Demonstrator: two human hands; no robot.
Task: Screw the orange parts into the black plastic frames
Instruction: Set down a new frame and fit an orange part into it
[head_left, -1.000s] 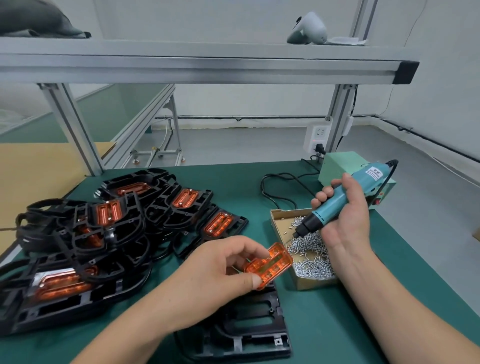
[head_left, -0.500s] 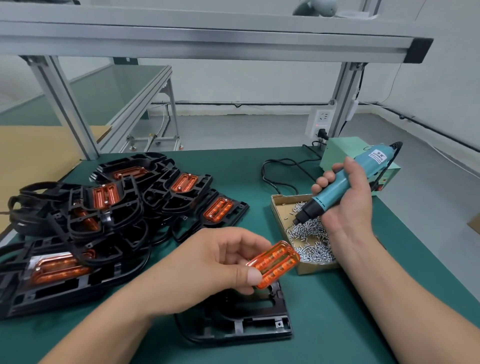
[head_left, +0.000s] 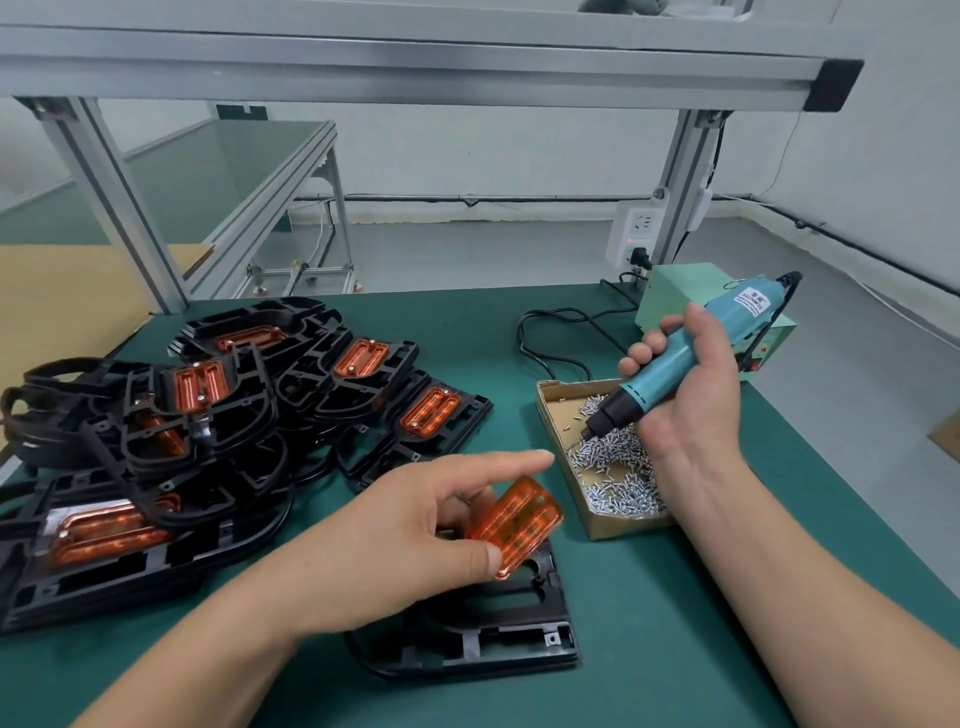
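1. The left hand (head_left: 415, 525) pinches the orange part (head_left: 519, 522) between thumb and fingers, just above the empty black plastic frame (head_left: 509, 642) at 6 o'clock on the surface (head_left: 623, 675).
2. The right hand (head_left: 691, 410) grips the electric screwdriver (head_left: 670, 364), its bit down in the screw box (head_left: 558, 415), about 1 o'clock from the frame.
3. Seat the part flat in its recess, holes aligned, before driving.
4. The left hand hides the recess, and I cannot tell whether the bit carries a screw.

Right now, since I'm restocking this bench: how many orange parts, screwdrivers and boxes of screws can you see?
Orange parts: 7 (1 in the left hand, 6 showing in the pile)
Screwdrivers: 1
Boxes of screws: 1
Total: 9
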